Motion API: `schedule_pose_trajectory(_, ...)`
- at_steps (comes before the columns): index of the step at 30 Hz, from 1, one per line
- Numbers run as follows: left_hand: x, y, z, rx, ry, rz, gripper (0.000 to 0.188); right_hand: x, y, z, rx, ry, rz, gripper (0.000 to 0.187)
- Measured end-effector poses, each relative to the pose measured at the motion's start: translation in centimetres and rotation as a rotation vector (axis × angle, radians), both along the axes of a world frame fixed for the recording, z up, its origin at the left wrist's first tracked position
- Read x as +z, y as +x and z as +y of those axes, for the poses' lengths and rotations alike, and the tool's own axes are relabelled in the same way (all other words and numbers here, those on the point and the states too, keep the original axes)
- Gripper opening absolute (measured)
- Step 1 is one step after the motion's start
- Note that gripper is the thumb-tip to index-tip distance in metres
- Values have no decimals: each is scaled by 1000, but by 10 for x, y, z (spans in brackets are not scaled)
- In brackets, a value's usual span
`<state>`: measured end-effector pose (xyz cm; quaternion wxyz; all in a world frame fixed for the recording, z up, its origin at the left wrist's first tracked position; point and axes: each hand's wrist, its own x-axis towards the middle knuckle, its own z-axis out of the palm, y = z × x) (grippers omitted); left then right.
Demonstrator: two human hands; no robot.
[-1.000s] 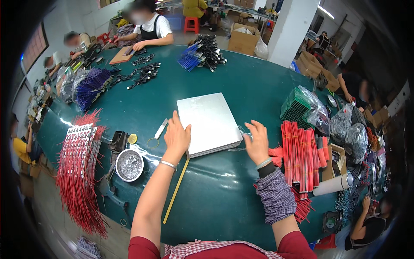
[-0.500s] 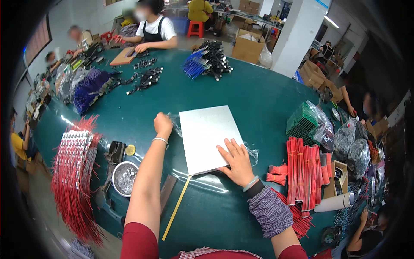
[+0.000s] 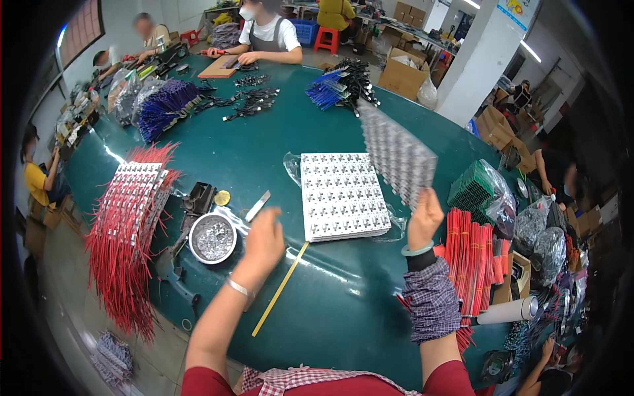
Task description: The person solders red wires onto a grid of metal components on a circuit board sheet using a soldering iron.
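Note:
My right hand (image 3: 426,214) pinches the lower corner of a circuit board panel (image 3: 401,155), raised and tilted to the right of a stack. The panel is blurred, with rows of small parts on it. The stack of white circuit board panels (image 3: 343,204) lies mid-table, its top face covered by rows of small dark parts. Clear plastic film (image 3: 397,228) pokes out from beneath it. My left hand (image 3: 265,241) hovers left of the stack, apart from it; motion smears its fingers. Close to that hand lie a utility knife (image 3: 258,206) and a thin yellow strip (image 3: 281,289).
Left stand a white bowl (image 3: 232,247) of metal bits and panels with red wires (image 3: 129,224). Bundled red wires (image 3: 462,264), green boards (image 3: 470,185) and a white bottle (image 3: 505,311) lie right. Black-and-blue cables (image 3: 340,86) lie farther back. Across the table, a person (image 3: 269,36) works.
My right hand has gone from lying flat on the blank white top to lifting a panel rightward. The stack now shows a face with parts. My left hand has left the film and come nearer me.

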<state>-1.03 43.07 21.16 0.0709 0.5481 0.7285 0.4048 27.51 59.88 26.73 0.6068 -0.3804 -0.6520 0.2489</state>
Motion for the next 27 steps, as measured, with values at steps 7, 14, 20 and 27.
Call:
schedule_pose_trajectory(7, -26, 77, -128, -64, -347, 286, 37, 25, 38, -108, 302, -288, 817, 54)
schedule_pose_trajectory(14, -50, 65, -139, -22, -229, 550, 29, -47, 87, -212, 438, -820, 1100, 50)
schedule_pose_trajectory(20, -52, 59, -138, -35, -272, 401, 15, -68, 93, -286, 431, -907, 1186, 48)
schedule_pose_trajectory(27, -26, 54, -116, 39, -626, 243, 30, -78, 102, -327, 420, -982, 1236, 47)
